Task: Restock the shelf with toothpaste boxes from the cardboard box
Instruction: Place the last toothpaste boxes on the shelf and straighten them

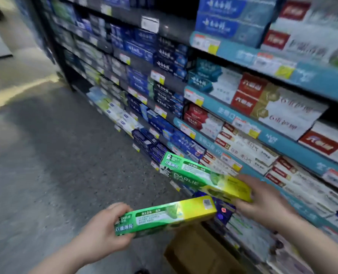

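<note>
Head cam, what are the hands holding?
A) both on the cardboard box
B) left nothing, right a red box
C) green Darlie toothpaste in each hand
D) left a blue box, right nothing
C: the left hand grips the lower green Darlie box by its end, and the right hand grips the upper green Darlie box, possibly two stacked, beside the shelf.

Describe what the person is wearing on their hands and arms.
Nothing is worn. The left hand and right hand are bare, with no gloves and no ring or watch visible. The forearms show no sleeves as far as the frame reaches.
</note>
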Demonstrator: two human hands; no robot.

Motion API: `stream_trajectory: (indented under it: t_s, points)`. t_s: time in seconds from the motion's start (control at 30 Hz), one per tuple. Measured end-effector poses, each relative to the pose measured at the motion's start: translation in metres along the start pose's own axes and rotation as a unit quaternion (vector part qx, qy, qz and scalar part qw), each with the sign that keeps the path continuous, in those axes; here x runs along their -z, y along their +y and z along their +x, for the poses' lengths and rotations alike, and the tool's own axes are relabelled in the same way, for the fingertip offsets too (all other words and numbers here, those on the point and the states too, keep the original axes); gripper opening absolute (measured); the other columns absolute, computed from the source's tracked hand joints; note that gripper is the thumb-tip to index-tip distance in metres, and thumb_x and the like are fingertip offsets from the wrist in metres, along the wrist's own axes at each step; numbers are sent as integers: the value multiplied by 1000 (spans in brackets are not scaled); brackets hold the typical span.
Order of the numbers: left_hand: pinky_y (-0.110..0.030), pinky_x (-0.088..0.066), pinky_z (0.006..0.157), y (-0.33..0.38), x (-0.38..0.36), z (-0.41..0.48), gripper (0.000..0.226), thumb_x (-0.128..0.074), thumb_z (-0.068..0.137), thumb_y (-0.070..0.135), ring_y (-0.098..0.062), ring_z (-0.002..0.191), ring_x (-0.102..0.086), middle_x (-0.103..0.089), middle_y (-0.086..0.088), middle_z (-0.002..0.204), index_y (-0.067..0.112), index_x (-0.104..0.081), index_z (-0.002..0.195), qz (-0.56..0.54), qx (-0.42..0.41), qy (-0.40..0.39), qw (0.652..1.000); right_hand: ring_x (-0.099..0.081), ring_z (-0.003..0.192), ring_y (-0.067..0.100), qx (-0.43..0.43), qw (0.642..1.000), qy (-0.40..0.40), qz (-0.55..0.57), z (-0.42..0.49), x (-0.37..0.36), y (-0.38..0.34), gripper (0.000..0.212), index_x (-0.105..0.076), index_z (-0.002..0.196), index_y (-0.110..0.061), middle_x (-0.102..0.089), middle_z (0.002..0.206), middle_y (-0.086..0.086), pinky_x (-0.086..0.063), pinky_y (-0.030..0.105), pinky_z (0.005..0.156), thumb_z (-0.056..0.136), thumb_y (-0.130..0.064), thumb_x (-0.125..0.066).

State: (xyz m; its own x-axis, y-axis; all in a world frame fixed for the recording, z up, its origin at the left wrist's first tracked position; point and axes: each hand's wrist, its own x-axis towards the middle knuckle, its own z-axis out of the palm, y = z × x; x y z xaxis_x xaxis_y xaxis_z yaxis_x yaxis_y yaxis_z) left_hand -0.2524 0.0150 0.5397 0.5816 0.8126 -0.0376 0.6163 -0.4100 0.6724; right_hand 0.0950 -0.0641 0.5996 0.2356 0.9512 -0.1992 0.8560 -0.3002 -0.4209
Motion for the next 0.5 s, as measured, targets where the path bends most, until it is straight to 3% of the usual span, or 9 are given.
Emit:
stream_trajectory:
  t_s: [0.17,0.27,0.43,0.5]
  points:
    - [-14,-40,59,-4,89,-30,31,-57,53,38,1,69,-53,-57,16,87,36,-52,84,23,17,82,996,-52,111,14,80,995,-17,-64,26,42,-93,55,-40,128,-33,-52,116,-13,-41,26,85,77,-40,-61]
    - [-20,-45,63,-27,138,-45,35,-59,53,35,-3,70,-56,-58,10,89,33,-55,88,24,45,116,992,-58,104,15,126,990,-6,-71,47,50,-150,60,-46,120,-35,-58,107,-12,-47,33,84,63,-54,-52]
    - [-10,-43,60,-83,226,-60,44,-61,50,36,1,71,-59,-60,19,91,39,-55,93,8,77,160,984,-59,99,14,173,982,-20,-70,98,42,-259,55,-48,118,-36,-61,106,-11,-49,33,83,64,-48,-56]
    - [-9,-42,58,-113,267,-60,40,-63,50,34,2,69,-59,-61,24,86,41,-56,89,11,77,167,983,-59,96,13,189,980,-15,-65,122,34,-309,47,-50,108,-40,-63,102,-12,-49,33,83,62,-47,-55]
